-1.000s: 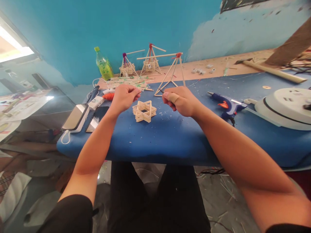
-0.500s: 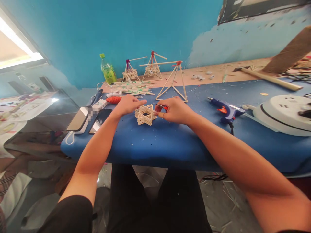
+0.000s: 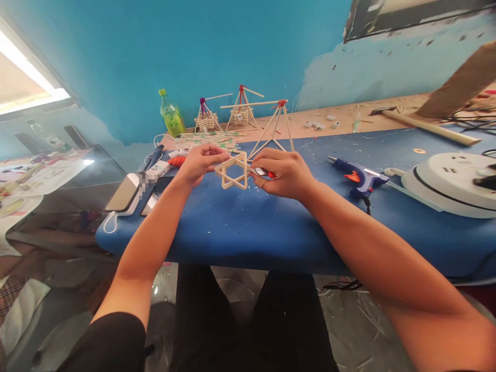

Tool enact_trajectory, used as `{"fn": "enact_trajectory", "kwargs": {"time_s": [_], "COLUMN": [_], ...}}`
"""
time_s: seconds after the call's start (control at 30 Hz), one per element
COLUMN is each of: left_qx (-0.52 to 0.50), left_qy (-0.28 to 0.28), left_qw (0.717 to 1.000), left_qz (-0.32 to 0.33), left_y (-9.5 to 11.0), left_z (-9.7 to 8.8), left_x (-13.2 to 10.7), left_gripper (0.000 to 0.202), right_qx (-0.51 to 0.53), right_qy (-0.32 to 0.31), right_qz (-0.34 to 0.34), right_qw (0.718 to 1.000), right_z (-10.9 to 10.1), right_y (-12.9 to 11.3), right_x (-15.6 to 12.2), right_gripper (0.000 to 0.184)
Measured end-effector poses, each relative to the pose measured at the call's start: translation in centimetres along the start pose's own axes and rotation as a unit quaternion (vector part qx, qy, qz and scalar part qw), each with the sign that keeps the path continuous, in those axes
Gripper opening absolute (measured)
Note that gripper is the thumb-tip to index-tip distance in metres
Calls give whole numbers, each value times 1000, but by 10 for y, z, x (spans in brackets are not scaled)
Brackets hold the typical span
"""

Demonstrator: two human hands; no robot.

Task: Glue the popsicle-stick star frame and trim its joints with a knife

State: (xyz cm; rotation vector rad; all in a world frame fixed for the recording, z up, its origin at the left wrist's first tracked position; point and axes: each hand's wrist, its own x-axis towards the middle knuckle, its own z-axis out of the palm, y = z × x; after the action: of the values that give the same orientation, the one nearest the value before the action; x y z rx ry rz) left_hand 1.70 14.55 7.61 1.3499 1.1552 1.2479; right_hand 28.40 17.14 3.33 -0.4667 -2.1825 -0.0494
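Note:
Between my hands is a six-pointed star frame (image 3: 245,168) of stacked pale wooden sticks, tilted so that its open middle faces me. My left hand (image 3: 199,164) pinches its left point with thumb and fingers. On the opposite side, the curled fingers of my right hand (image 3: 282,173) meet the star's right edge. Tucked in that same hand is a small tool (image 3: 270,174) with red-orange and metal parts; its kind is mostly hidden by the fingers. Just behind my right hand stands a tall stick pyramid frame (image 3: 290,129) with a red-bound top.
Loose sticks (image 3: 211,138), two smaller stick structures (image 3: 242,116) and a green-yellow bottle (image 3: 172,118) stand toward the wall. Orange cord (image 3: 176,161) and phones (image 3: 123,194) lie left. A glue gun (image 3: 358,178), white power-strip reel (image 3: 453,181) and hammer (image 3: 434,126) are right.
The star frame has come up off the blue table and tipped toward me. My left fingers have closed on its left point, and my right hand has turned slightly, showing more of the tool.

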Motion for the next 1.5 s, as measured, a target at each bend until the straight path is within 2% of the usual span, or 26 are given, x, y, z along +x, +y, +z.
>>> {"fn": "enact_trajectory", "kwargs": {"time_s": [0.1,0.2,0.3,0.43,0.6,0.93,1.07,1.5], "left_qx": [-46,-21,-15,-26,-2,16,24,49], "left_qy": [-14,-43,-29,1,14,-23,-18,-7], "left_qw": [999,999,999,999,994,988,988,988], "left_qz": [2,1,3,47,111,152,150,149], "left_y": [2,1,-2,-5,-7,-11,-9,-4], "left_z": [8,15,19,25,37,43,44,45], "left_x": [-4,-7,-8,-10,-16,-24,-26,-30], "left_gripper": [60,58,59,56,55,53,54,51], "right_qx": [16,32,38,20,4,-87,-98,-137], "right_qy": [47,63,45,-1,-61,-90,-105,-88], "right_qz": [-16,-26,15,117,154,183,186,218], "right_qw": [999,997,998,993,986,975,972,962], "right_z": [0,0,-4,-18,-28,-31,-32,-31], "right_y": [2,3,-4,-19,-26,-29,-29,-30], "right_x": [1,2,4,9,12,14,15,14], "right_gripper": [19,20,17,37,46,41,42,46]}}
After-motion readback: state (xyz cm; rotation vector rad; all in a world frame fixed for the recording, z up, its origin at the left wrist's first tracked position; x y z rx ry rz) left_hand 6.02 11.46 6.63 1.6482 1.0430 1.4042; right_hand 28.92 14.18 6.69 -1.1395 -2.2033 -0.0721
